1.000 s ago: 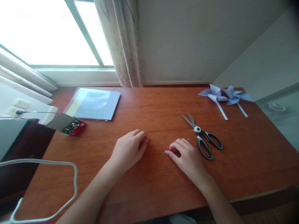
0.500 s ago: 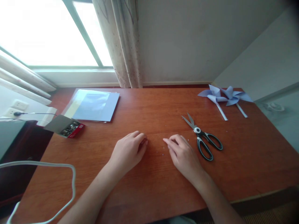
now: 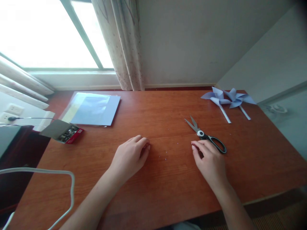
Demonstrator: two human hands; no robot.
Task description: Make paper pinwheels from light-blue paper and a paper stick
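Observation:
My left hand (image 3: 130, 156) rests palm down on the wooden desk (image 3: 158, 185), fingers loosely bent with their tips on the wood and nothing in them. My right hand (image 3: 211, 161) lies on the near handle of the black-handled scissors (image 3: 203, 135), with its fingers stretched forward over that handle and hiding it. The other handle loop and the slightly parted blades stick out beyond my fingertips. I cannot see a closed grip on the scissors.
Two pale blue paper pinwheels (image 3: 226, 99) lie at the back right. A clear sleeve of blue paper (image 3: 93, 108) lies at the back left, and an open box of pins (image 3: 64, 132) sits near the left edge. A white cable (image 3: 69, 179) loops at the front left.
My right hand has slid from the middle of the desk rightwards onto the scissors' handle. The left hand has stayed put. The view has shifted slightly.

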